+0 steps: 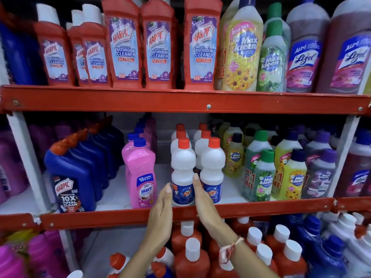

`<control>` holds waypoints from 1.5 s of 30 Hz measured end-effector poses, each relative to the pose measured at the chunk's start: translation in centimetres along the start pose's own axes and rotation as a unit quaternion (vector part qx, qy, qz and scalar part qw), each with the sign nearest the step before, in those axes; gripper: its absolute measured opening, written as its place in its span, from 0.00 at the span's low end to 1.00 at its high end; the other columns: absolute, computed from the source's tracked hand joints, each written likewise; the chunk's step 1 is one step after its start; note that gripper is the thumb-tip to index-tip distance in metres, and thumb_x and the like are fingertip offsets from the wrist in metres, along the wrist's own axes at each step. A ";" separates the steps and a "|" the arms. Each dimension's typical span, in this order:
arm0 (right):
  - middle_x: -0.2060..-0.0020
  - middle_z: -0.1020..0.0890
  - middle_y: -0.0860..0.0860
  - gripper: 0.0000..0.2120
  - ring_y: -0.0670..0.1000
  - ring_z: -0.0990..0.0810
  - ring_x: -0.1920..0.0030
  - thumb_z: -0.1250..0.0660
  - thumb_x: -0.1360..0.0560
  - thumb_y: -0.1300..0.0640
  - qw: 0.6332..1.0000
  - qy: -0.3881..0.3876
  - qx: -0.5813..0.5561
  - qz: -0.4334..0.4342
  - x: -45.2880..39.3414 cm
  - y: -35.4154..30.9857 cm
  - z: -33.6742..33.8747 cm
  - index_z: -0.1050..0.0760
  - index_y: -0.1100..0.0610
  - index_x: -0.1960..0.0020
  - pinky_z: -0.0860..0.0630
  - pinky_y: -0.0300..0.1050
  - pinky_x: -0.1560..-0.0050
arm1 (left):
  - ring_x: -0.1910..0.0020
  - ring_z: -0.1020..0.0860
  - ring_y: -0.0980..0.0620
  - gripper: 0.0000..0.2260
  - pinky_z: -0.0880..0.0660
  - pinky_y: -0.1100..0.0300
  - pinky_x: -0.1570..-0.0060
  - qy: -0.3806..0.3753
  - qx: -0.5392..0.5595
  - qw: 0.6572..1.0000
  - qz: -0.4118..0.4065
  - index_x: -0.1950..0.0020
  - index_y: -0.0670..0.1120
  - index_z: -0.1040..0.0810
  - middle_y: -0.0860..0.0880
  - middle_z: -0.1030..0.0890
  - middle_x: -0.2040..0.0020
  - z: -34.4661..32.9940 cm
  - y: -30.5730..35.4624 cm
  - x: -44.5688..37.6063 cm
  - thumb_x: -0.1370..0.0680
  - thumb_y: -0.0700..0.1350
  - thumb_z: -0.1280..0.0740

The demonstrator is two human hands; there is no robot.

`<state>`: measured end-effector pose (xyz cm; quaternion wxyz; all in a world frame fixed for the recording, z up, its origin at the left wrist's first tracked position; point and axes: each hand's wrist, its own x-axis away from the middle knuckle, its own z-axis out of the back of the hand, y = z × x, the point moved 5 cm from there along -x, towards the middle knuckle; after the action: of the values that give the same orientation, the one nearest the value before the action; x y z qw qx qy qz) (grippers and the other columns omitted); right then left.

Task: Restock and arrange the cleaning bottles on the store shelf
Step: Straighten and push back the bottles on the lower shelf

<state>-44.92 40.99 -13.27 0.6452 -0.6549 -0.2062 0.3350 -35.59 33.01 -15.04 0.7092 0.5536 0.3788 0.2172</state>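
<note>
Two rows of white bottles with orange caps and blue labels stand on the middle shelf (261,207). The front left white bottle (183,167) sits between my two flat palms. My left hand (160,213) lies against its left side, fingers straight. My right hand (202,201) is slid into the gap between it and the front right white bottle (212,169). Neither hand curls around a bottle. A pink bottle (140,173) with a blue cap stands just left of my left hand.
Blue Harpic bottles (70,177) fill the shelf's left, green and yellow Max Kleen bottles (263,175) its right. Red Harpic bottles (124,43) and Lizol bottles (305,49) line the upper shelf. Red-brown bottles with white caps (192,259) crowd the shelf below my wrists.
</note>
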 end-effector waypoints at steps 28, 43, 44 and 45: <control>0.46 0.19 0.43 0.15 0.28 0.25 0.52 0.40 0.20 0.47 0.985 0.034 0.158 0.058 1.3 -0.8 -4.7 0.23 0.51 0.38 0.33 0.21 0.54 | 0.44 0.20 0.46 0.12 0.24 0.44 0.42 0.236 0.036 0.969 -0.057 0.46 0.48 0.20 0.46 0.17 0.46 8.1 -1.6 0.8 0.17 0.46 0.44; 0.37 0.19 0.52 0.50 0.50 0.22 0.41 0.48 0.49 0.15 0.995 -0.022 0.015 -0.100 -1.9 1.0 -10.1 0.21 0.46 0.41 0.33 0.56 0.28 | 0.35 0.26 0.53 0.32 0.35 0.50 0.28 0.047 0.053 0.997 0.037 0.32 0.55 0.27 0.51 0.22 0.35 11.7 -2.9 -1.0 0.26 0.69 0.53; 0.43 0.16 0.47 0.42 0.49 0.21 0.44 0.49 0.47 0.15 0.995 -0.023 0.023 -0.096 -1.8 1.1 -10.3 0.18 0.41 0.51 0.32 0.56 0.29 | 0.35 0.26 0.53 0.30 0.35 0.51 0.29 0.046 0.052 0.997 0.040 0.34 0.58 0.27 0.51 0.22 0.36 11.9 -2.9 -1.1 0.27 0.70 0.53; 0.49 0.15 0.44 0.34 0.49 0.21 0.44 0.50 0.45 0.15 0.995 -0.027 0.036 -0.094 -1.8 1.2 -10.5 0.17 0.36 0.61 0.31 0.56 0.29 | 0.36 0.26 0.53 0.27 0.34 0.50 0.29 0.046 0.052 0.997 0.043 0.38 0.62 0.27 0.52 0.22 0.38 12.1 -2.8 -1.3 0.28 0.72 0.52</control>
<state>-38.96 32.19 -14.78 0.6911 -0.6000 -0.2722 0.2972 -27.24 23.74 -16.09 0.6514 0.5946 0.3979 0.2526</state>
